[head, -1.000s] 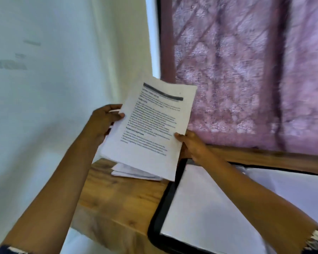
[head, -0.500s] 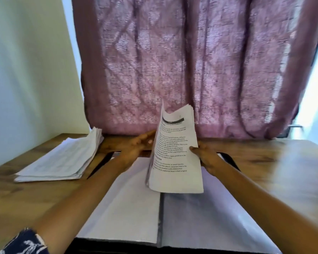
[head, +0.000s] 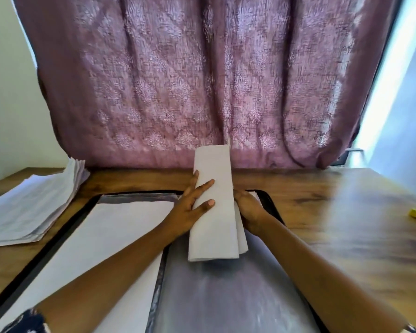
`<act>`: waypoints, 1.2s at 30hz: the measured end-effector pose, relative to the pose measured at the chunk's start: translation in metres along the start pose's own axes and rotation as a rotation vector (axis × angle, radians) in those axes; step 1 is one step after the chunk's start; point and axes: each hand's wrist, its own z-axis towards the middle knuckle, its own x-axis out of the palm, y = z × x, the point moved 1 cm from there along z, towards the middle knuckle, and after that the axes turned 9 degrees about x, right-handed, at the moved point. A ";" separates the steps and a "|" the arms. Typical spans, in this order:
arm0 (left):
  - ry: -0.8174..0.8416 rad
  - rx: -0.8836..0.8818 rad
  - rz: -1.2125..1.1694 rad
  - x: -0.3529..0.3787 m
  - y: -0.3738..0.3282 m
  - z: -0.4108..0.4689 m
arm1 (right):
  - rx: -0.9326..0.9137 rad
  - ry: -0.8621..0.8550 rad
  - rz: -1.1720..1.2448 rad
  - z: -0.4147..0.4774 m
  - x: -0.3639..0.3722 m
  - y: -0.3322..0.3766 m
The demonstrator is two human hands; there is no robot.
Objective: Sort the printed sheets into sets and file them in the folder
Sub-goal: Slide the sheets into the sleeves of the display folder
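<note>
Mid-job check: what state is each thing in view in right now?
set of sheets, held up over the folder, between both hands.
folder, open flat on the table.
left hand, straight fingers pressing the set.
right hand, gripping the set's right edge.
sheet stack, lying fanned, untouched.
curtain, drawn.

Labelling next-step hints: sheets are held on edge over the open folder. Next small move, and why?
Likely tip the set of sheets down flat onto the right-hand page of the folder: the left hand and right hand hold it nearly upright over that page.
</note>
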 end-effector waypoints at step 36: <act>-0.068 -0.153 0.720 -0.042 0.062 0.015 | 0.088 -0.042 -0.061 0.017 -0.065 0.000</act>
